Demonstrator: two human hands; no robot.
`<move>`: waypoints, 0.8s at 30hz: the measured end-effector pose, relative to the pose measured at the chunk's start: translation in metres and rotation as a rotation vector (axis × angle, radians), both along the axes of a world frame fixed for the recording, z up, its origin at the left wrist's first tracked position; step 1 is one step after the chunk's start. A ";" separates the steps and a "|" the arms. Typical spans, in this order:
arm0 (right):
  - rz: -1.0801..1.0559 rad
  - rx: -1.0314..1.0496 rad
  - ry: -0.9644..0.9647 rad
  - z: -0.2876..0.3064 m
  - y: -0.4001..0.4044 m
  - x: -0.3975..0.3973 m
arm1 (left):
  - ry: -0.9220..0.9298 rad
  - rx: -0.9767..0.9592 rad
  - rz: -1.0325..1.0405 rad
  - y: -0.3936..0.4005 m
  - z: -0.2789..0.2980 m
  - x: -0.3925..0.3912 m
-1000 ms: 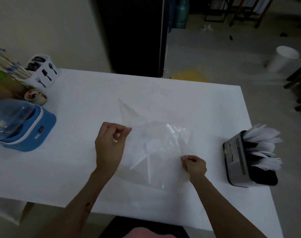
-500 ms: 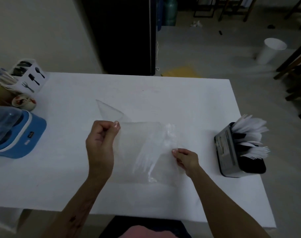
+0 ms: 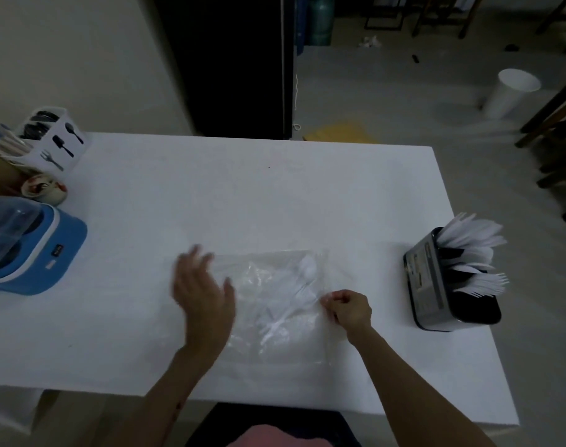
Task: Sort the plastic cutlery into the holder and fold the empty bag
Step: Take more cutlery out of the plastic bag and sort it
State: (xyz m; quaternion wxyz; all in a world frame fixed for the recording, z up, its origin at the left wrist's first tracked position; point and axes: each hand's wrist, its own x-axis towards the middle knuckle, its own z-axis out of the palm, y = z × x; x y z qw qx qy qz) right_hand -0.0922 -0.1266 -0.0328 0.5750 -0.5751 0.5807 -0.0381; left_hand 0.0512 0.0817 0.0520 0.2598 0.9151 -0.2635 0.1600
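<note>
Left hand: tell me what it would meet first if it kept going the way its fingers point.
The left hand points up and away across the table. That line looks free to the far edge; depth and blur leave this uncertain.

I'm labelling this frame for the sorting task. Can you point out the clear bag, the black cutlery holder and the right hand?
clear bag (image 3: pixel 275 337): head view, on its flat lower middle.
black cutlery holder (image 3: pixel 428 285): head view, on its labelled side wall.
right hand (image 3: pixel 351 309): head view, on the back of the hand.
</note>
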 end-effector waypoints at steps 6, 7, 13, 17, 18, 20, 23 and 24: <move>0.104 -0.021 0.020 0.003 -0.005 0.000 | 0.731 0.067 -0.378 -0.090 -0.025 -0.035; 0.120 -0.014 0.019 0.004 -0.006 0.000 | 0.805 0.078 -0.322 -0.106 -0.027 -0.036; 0.231 -0.029 0.000 -0.002 -0.011 -0.001 | 0.948 0.305 -0.139 -0.153 -0.043 -0.036; 0.239 -0.004 -0.025 -0.003 -0.011 -0.001 | 0.931 0.290 -0.051 -0.156 -0.051 -0.039; 0.229 0.018 -0.033 -0.002 -0.011 -0.002 | 0.927 0.283 -0.040 -0.155 -0.052 -0.040; 0.184 0.085 -0.082 0.001 -0.012 -0.004 | 0.909 0.250 -0.036 -0.151 -0.056 -0.040; 0.102 0.217 -0.158 0.009 -0.014 -0.005 | 0.890 0.148 -0.025 -0.144 -0.059 -0.043; 0.082 0.249 -0.163 0.011 -0.014 -0.005 | 0.895 0.122 -0.020 -0.142 -0.060 -0.044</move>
